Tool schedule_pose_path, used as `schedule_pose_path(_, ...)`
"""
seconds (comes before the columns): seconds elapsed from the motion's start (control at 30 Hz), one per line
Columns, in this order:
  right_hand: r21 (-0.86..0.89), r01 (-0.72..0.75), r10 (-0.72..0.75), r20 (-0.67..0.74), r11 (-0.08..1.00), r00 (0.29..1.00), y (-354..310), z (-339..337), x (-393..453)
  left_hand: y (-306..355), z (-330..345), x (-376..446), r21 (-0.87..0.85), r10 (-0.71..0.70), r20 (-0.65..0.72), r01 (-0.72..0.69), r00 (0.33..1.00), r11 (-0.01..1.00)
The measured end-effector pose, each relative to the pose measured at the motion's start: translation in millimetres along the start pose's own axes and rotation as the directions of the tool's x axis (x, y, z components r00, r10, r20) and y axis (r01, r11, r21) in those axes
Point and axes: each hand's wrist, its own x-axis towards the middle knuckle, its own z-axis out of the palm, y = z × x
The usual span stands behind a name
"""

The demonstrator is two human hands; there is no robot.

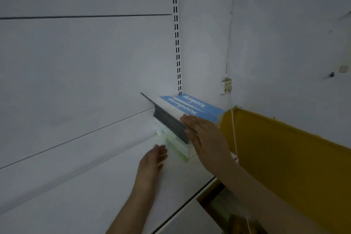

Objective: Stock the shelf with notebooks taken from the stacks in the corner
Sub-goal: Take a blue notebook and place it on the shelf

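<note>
A stack of notebooks (197, 107) with blue and white covers lies flat on the white shelf (95, 186), pushed into its back right corner. Dark grey spines sit over pale green ones on the stack's left side. My right hand (205, 138) lies flat with straight fingers on the top cover and front edge of the stack. My left hand (152, 159) is on the shelf just left of the stack's lower edge, fingers straight and slightly blurred, holding nothing. The stacks in the corner are out of view.
A slotted upright rail (176, 43) runs up the white back panel behind the stack. A yellow band (275, 154) covers the lower wall on the right, with a thin white cord (234, 129) hanging in front of it. Shelf surface extends leftward.
</note>
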Motion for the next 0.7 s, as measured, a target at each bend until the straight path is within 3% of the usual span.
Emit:
schedule_pose_path(0.07,0.014,0.149,-0.149,0.029,0.989,0.988,-18.4,4.3,-9.9,20.0,4.2,-14.2,-0.507,0.009,0.122,0.054,0.992,0.86)
schedule_pose_path(0.13,0.02,0.314,-0.313,0.159,0.949,0.936,-37.5,10.8,-26.3,34.6,2.6,-26.3,-0.646,0.068,0.102,0.014,0.992,0.763)
schedule_pose_path(0.23,0.13,0.365,-0.388,0.31,0.922,0.868,-48.2,15.7,-40.9,33.1,-6.8,-28.7,-0.584,-0.02,-0.007,0.012,1.0,0.812)
schedule_pose_path(0.33,0.126,0.296,-0.313,0.14,0.947,0.939,-35.6,7.2,-26.9,22.2,-17.9,-28.0,-0.514,-0.125,-0.128,0.042,0.984,0.857)
schedule_pose_path(0.43,-0.041,0.058,-0.057,0.042,0.997,0.998,-7.8,-1.2,2.1,12.8,-24.6,-32.5,-0.494,-0.258,-0.091,0.182,0.962,0.85)
schedule_pose_path(0.53,-0.155,-0.121,0.149,0.183,0.981,0.972,20.3,3.5,16.7,6.5,-26.5,-31.6,-0.476,-0.281,-0.076,0.213,0.957,0.854)
schedule_pose_path(0.6,-0.156,-0.119,0.148,0.188,0.98,0.971,25.9,8.6,13.4,3.3,-26.6,-30.4,-0.482,-0.273,-0.071,0.206,0.959,0.852)
schedule_pose_path(0.7,-0.074,-0.079,0.082,0.035,0.994,0.996,18.9,9.3,4.9,1.6,-25.9,-32.0,-0.469,-0.266,-0.06,0.208,0.962,0.859)
